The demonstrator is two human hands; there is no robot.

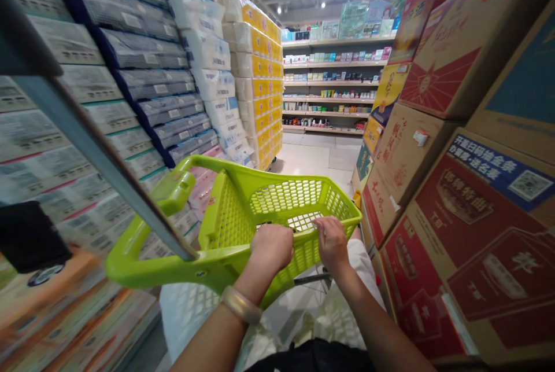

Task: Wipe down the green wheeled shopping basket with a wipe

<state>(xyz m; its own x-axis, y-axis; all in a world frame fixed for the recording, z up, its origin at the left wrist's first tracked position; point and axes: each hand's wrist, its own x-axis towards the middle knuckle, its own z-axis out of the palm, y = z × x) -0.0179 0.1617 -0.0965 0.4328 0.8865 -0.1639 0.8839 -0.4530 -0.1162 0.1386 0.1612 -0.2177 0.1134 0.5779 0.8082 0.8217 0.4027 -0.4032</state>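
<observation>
A lime-green plastic shopping cart (225,204) stands sideways just in front of me, its handle to the left and its latticed basket to the right. My left hand (273,246), with a gold-toned bangle (241,305) on the wrist, is closed over the near rim of the basket. Farther right along that same rim, my right hand (333,240) has its fingers curled over the edge. I see a few small dark bits past my left hand, too hidden to name. A grey metal pole (108,158) slants from the upper left down to the cart's handle side.
Stacked wrapped packs (147,71) and yellow-and-white packs (255,83) line the left. Red and brown cartons (433,233) rise close on the right. Shelves (333,83) of small products stand at the back, beyond a pale tiled floor (312,155). A blurred black object (34,233) is at left.
</observation>
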